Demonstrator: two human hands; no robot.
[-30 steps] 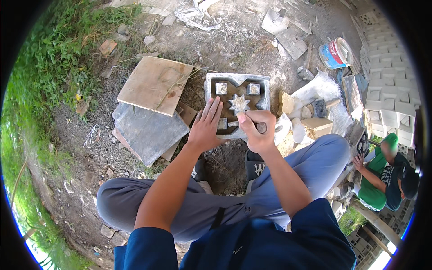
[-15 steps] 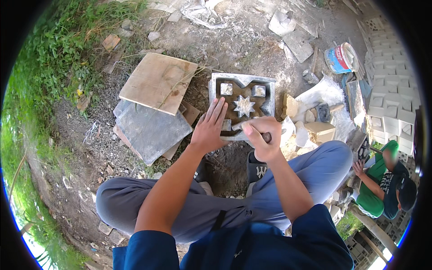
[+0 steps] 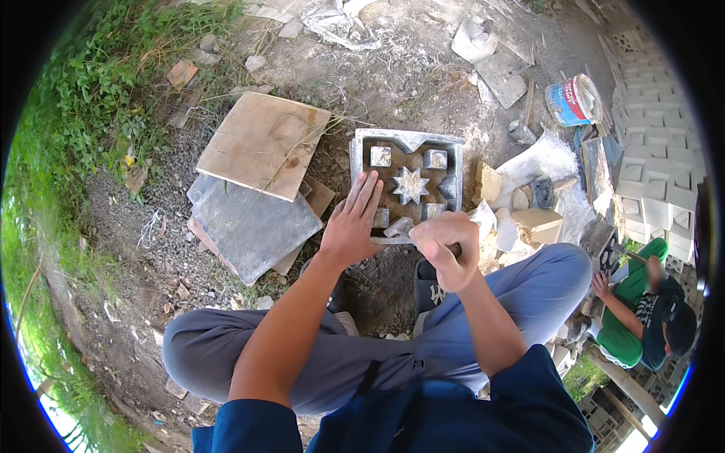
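A square grey metal mould (image 3: 408,137) sits on the ground between my feet. Inside it, square blocks stand near the corners around a star-shaped block (image 3: 411,185), with brown material between them. My left hand (image 3: 352,225) lies over the mould's left side, fingers stretched out flat. My right hand (image 3: 447,245), in a fist, grips what looks like a small trowel (image 3: 400,226) by its brown handle. The grey blade rests at the mould's near edge, between the two near blocks. My fist hides part of the handle and the mould's near right corner.
Left of the mould, a wooden board (image 3: 264,143) lies on grey slabs (image 3: 260,230). To the right are stone chunks (image 3: 538,224), a white sack (image 3: 544,158) and a paint bucket (image 3: 572,102). A co-worker (image 3: 649,309) crouches at far right beside stacked pale blocks (image 3: 657,155).
My right hand has drawn a little toward me and turned, and the trowel's blade shows more at the near edge. My left hand stays on the mould.
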